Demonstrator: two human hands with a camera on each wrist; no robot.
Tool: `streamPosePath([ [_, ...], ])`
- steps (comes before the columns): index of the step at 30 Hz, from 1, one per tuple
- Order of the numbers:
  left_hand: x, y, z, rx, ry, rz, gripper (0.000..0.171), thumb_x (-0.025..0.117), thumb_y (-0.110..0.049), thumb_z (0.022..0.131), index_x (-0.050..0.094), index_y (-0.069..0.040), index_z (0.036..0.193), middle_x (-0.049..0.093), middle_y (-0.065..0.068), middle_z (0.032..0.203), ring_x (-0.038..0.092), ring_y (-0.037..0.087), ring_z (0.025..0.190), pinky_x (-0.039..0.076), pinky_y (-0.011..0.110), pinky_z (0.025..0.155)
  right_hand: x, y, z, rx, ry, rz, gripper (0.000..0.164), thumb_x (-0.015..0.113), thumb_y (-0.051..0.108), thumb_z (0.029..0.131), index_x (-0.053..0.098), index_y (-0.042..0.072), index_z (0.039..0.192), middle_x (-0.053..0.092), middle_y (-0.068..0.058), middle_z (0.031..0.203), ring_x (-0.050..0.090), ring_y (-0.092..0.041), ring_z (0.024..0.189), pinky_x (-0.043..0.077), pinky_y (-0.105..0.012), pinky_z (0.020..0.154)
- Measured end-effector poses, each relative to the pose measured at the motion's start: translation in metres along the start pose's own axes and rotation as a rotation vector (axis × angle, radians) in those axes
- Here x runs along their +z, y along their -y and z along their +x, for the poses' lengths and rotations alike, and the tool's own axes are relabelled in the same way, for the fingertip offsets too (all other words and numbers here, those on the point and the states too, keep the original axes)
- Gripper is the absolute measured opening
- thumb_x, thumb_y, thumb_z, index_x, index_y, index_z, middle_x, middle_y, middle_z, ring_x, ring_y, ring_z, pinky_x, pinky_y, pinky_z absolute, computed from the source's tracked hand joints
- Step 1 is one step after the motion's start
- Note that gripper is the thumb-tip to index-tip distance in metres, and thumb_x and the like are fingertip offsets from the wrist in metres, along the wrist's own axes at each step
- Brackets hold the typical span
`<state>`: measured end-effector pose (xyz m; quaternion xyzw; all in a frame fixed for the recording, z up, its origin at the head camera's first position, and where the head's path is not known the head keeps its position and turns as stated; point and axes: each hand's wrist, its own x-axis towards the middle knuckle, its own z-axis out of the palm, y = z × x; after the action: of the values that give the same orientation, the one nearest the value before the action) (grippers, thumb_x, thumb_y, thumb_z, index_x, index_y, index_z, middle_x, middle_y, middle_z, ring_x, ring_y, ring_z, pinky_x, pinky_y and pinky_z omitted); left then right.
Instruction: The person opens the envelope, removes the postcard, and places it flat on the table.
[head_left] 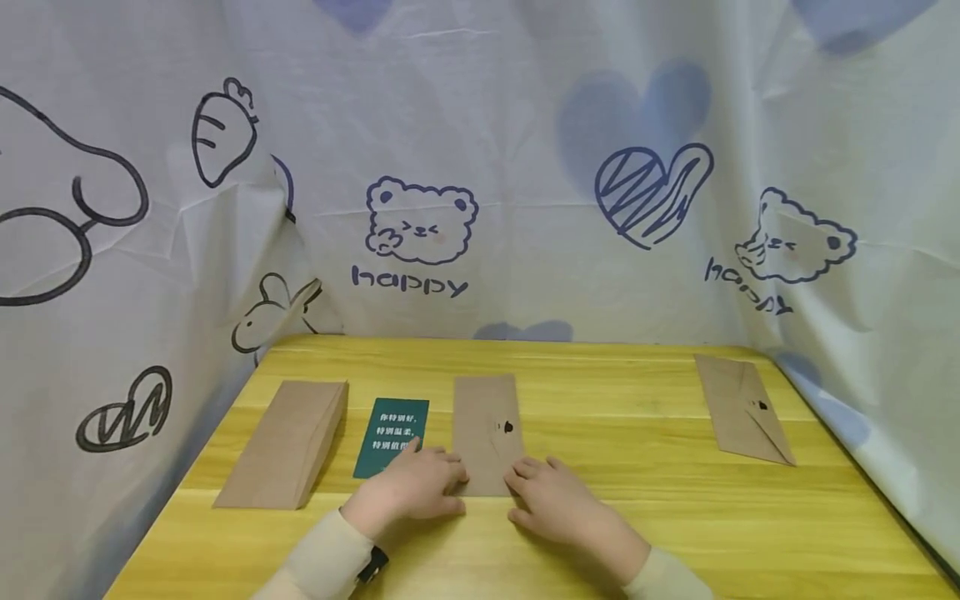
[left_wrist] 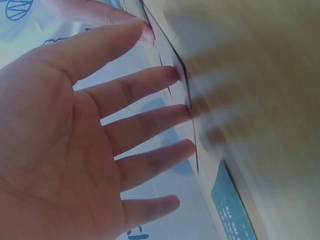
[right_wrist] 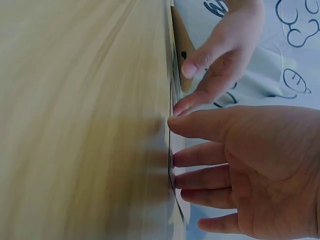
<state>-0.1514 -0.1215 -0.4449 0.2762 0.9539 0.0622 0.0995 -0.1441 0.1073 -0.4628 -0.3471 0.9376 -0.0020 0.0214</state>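
Note:
A brown paper envelope [head_left: 486, 433] with a small black mark lies flat at the middle of the table. My left hand [head_left: 416, 483] touches its left edge with fingers spread and nearly straight, as the left wrist view also shows. Along the right edge rest the fingertips of my right hand [head_left: 558, 504], thumb toward me. Just left of the envelope is a dark green card [head_left: 390, 417] with white printed characters; the left hand partly covers its lower right corner in the head view. Seen from the left wrist, the card [left_wrist: 231, 205] lies beyond the little finger.
A second brown envelope [head_left: 273, 442], with a raised fold along its right side, lies at the left of the yellow wood-grain table [head_left: 630, 425]. Another brown envelope [head_left: 738, 404] sits at the far right. A white curtain [head_left: 525, 150] with drawings surrounds the table.

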Motion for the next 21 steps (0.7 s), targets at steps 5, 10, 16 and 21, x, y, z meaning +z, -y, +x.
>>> streamPosePath([
  [5, -0.004, 0.005, -0.002, -0.026, -0.027, -0.005, 0.03, 0.071, -0.041, 0.085, 0.072, -0.018, 0.104, 0.072, -0.002, 0.108, 0.056, 0.033, 0.124, 0.03, 0.067, 0.109, -0.002, 0.01, 0.009, -0.017, -0.014, -0.051, 0.049, 0.064, 0.041, 0.09, 0.063, 0.009, 0.127, 0.063, -0.009, 0.132, 0.057, -0.025, 0.126, 0.045, -0.052, 0.103],
  [10, -0.007, 0.008, -0.003, -0.029, -0.04, -0.024, 0.021, 0.071, -0.035, 0.086, 0.074, -0.018, 0.098, 0.074, -0.004, 0.098, 0.059, 0.033, 0.119, 0.028, 0.068, 0.11, -0.003, 0.016, 0.013, -0.018, -0.019, -0.045, 0.046, 0.064, 0.04, 0.09, 0.064, 0.01, 0.125, 0.064, -0.008, 0.13, 0.058, -0.025, 0.125, 0.046, -0.052, 0.102],
  [16, -0.004, 0.013, 0.002, -0.027, -0.085, 0.012, 0.029, 0.068, -0.038, 0.089, 0.072, -0.018, 0.109, 0.07, 0.001, 0.116, 0.055, 0.033, 0.126, 0.028, 0.066, 0.112, -0.003, 0.017, 0.012, 0.012, -0.001, -0.039, 0.046, 0.062, 0.041, 0.092, 0.063, 0.011, 0.127, 0.062, -0.008, 0.133, 0.056, -0.025, 0.127, 0.045, -0.053, 0.104],
  [21, 0.002, 0.02, 0.008, -0.052, -0.126, 0.07, 0.05, 0.066, -0.042, 0.09, 0.059, -0.018, 0.134, 0.051, 0.008, 0.146, 0.04, 0.036, 0.14, 0.025, 0.065, 0.114, -0.002, 0.016, 0.012, 0.008, -0.006, -0.055, 0.047, 0.061, 0.042, 0.092, 0.063, 0.012, 0.128, 0.062, -0.007, 0.133, 0.056, -0.025, 0.126, 0.045, -0.053, 0.104],
])
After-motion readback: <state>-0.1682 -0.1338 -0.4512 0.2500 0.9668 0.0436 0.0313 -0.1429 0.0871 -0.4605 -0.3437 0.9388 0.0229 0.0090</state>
